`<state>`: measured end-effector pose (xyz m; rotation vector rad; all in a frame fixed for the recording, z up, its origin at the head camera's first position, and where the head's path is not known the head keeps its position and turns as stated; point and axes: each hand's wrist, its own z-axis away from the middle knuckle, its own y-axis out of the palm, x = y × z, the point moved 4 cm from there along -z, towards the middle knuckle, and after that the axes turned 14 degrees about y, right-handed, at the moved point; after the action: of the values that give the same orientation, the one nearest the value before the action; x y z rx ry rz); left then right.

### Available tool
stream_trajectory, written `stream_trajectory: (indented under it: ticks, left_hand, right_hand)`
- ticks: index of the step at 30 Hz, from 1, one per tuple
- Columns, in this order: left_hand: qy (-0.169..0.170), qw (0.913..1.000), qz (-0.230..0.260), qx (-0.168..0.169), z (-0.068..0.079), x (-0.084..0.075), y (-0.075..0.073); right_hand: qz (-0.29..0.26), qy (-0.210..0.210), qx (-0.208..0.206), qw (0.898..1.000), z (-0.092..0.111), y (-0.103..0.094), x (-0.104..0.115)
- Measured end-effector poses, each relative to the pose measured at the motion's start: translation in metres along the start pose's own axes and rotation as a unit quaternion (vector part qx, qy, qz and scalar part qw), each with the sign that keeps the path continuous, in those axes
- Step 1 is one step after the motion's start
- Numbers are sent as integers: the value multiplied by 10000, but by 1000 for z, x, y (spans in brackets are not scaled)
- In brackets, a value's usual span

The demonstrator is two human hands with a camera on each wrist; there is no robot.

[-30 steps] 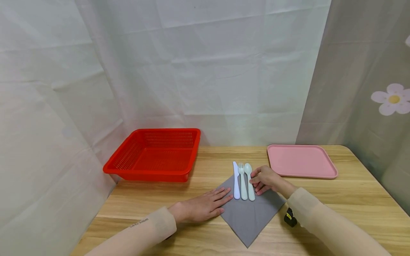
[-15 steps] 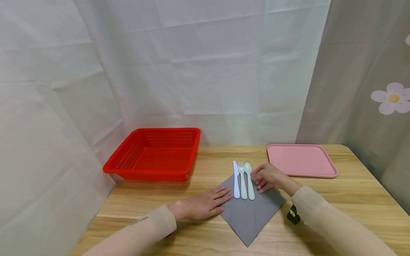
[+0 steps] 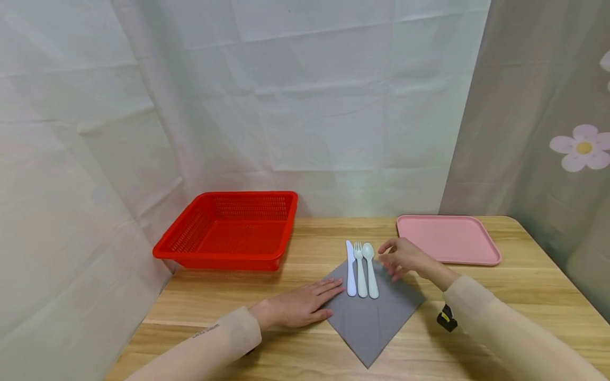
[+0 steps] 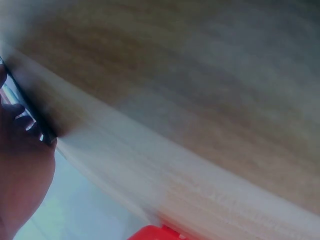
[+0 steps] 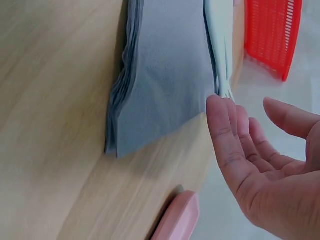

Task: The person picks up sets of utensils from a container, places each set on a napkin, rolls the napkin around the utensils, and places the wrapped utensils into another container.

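Shows knife [image 3: 351, 276], fork [image 3: 360, 274] and spoon [image 3: 372, 278] side by side across far corner of gray napkin [image 3: 369, 328], left hand [image 3: 307, 306] flat on left corner, right hand [image 3: 403, 257] near spoon, both released. May skew row through right-hand nudge or left-hand tug on napkin.

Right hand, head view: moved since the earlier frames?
Yes: the right hand has shifted rightward and slightly up in the image, away from the spoon; a gap now shows between them.
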<state>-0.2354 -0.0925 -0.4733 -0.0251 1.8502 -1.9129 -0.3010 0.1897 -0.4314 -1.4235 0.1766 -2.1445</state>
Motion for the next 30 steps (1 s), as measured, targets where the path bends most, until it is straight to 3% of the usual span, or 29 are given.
stream_trajectory:
  ticks: [6, 14, 17, 23, 27, 30]
  left_hand:
    - [-7, 9999, -54, -123, 2, 0, 0]
    - [-12, 9988, -429, -255, 4, -1, 0]
    - [-16, 9984, -478, -286, 4, 0, -1]
    - [-36, 9979, -400, -499, 5, 2, -6]
    - [-82, 9982, -50, -595, 4, 3, -10]
    - [-73, 9980, 81, -622, 3, 3, -14]
  right_hand:
    - [249, -461, 73, 9986, 9, 0, 5]
    - [717, -765, -284, 9941, 17, -4, 5]
    - [869, -1118, -368, 9892, 21, -6, 5]
    - [1355, -2196, -614, 9642, 36, -4, 4]
    - [1817, -2678, -767, 9431, 49, 2, 3]
    - [2043, -2850, -857, 9326, 56, 5, 3]
